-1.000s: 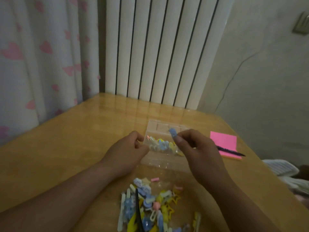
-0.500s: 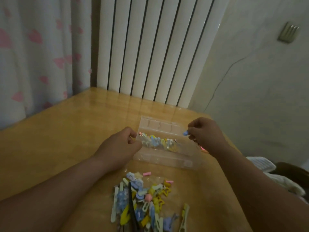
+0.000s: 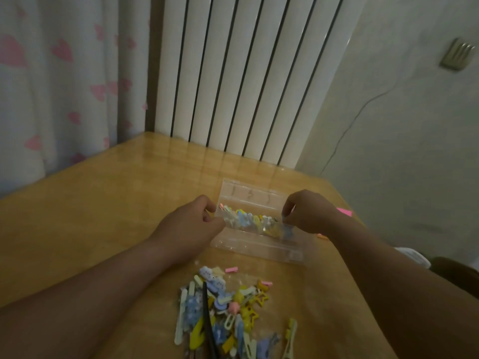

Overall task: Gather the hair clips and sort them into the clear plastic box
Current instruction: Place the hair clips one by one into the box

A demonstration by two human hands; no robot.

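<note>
A clear plastic box (image 3: pixel 259 248) lies open on the wooden table, a row of small pastel hair clips (image 3: pixel 248 220) lined up inside it. My left hand (image 3: pixel 191 224) pinches the box's left end. At the right end of the row, my right hand (image 3: pixel 309 215) pinches a small blue clip (image 3: pixel 287 230), pressing it down. A loose pile of blue, yellow, white and pink hair clips (image 3: pixel 228 312) lies on a clear bag in front of the box, near me.
A pink sticky-note pad (image 3: pixel 344 211) peeks out behind my right hand near the table's right edge. A white radiator (image 3: pixel 246 73) and a heart-patterned curtain (image 3: pixel 59 73) stand behind the table. A dark thin stick (image 3: pixel 208 325) lies across the pile.
My right hand carried the blue clip from above the box's middle to its right end and lowered it into the row. The left hand stayed on the box.
</note>
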